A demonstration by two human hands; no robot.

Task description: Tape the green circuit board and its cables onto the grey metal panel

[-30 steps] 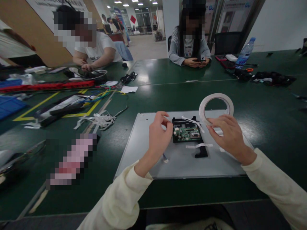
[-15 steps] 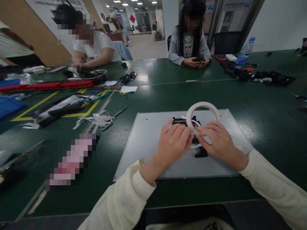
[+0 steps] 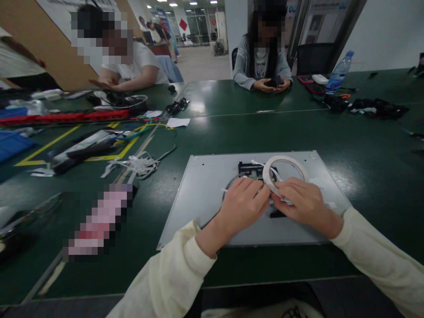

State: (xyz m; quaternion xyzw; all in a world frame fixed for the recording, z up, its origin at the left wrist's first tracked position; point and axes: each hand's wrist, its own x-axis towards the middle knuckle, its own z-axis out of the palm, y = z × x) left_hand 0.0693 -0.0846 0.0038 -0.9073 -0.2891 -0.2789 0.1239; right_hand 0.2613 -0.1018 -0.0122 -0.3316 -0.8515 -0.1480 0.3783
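A roll of white tape (image 3: 269,173) stands tilted above the board, its ring opening facing me. My right hand (image 3: 301,201) grips its lower right rim. My left hand (image 3: 244,198) has its fingers closed at the roll's lower left edge; whether a loose tape end lies between them is hidden. Beneath both hands rests a flat light-grey panel (image 3: 195,198). Mounted on it is a black electronic part (image 3: 247,167), partly covered by my hands and the roll. A thin grey cable (image 3: 228,182) curves out to the left of my left hand.
A tangle of white strips (image 3: 142,165) and a blurred-out pink phone-shaped item (image 3: 102,216) lie to the left. Black gear and wires (image 3: 82,148) sit beyond. Two people sit across the green table (image 3: 218,132); a water bottle (image 3: 339,73) stands far right.
The tape roll has come down and slightly right, with both hands moving along with it. The left fingers have curled closer, uncovering the grey cable.
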